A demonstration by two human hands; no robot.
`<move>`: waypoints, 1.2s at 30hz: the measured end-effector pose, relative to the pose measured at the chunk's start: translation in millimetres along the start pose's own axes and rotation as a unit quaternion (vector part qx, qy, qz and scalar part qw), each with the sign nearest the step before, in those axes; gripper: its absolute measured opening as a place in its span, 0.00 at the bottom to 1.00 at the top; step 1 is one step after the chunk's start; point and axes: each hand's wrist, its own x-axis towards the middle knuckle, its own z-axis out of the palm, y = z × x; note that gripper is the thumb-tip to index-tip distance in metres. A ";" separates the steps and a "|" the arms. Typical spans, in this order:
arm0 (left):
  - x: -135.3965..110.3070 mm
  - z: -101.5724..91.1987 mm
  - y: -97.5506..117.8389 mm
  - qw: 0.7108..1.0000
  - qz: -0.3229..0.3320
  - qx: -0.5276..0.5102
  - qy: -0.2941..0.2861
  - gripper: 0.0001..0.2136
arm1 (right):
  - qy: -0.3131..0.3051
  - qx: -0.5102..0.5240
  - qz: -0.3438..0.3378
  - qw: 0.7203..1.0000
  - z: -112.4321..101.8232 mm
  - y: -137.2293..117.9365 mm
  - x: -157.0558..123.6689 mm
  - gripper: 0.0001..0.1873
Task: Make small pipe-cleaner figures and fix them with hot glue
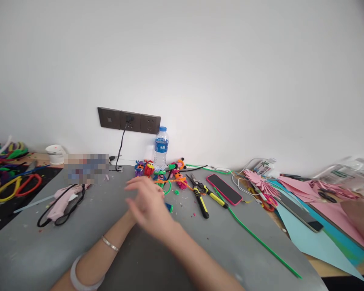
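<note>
My right hand (150, 208) reaches in from the lower right and crosses over my left hand. It is slightly blurred; its fingers stretch toward the left with the thumb apart, and no object shows in them. My left hand is almost wholly hidden behind it; only the left wrist (130, 221) shows, so its fingers cannot be made out. Just right of the hands is a small blue and green piece (169, 207). Beyond them several pipe-cleaner dolls stand or lie, among them a red-haired doll (149, 167), a green doll (160, 178) and an orange and pink doll (179, 179).
Yellow-black pliers (202, 198), a pink-cased phone (224, 189) and a green pipe cleaner (261, 240) lie right. A water bottle (161, 149) stands by the wall. Left lies a corded glue gun (60, 204). Other people's hands (359, 216) show at both edges; coloured paper (312, 246) lies far right.
</note>
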 end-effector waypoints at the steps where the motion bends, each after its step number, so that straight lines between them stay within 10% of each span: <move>1: -1.0 0.2 0.7 1.000 0.000 0.003 -0.009 0.10 | -0.040 -0.026 -0.018 0.999 15.0 -13.7 6.1 0.14; 11: -2.2 -5.4 2.6 0.998 -0.010 0.026 -0.055 0.10 | -0.205 -0.255 -0.120 0.937 160.5 -49.8 58.1 0.18; 24: 0.4 -4.2 1.5 0.999 0.000 0.016 -0.041 0.09 | -0.330 -0.253 -0.019 0.909 198.9 -27.1 70.3 0.22; 36: 1.2 -8.4 2.0 0.999 0.000 0.035 -0.023 0.10 | -0.391 -0.200 0.053 0.897 191.7 -25.0 79.6 0.17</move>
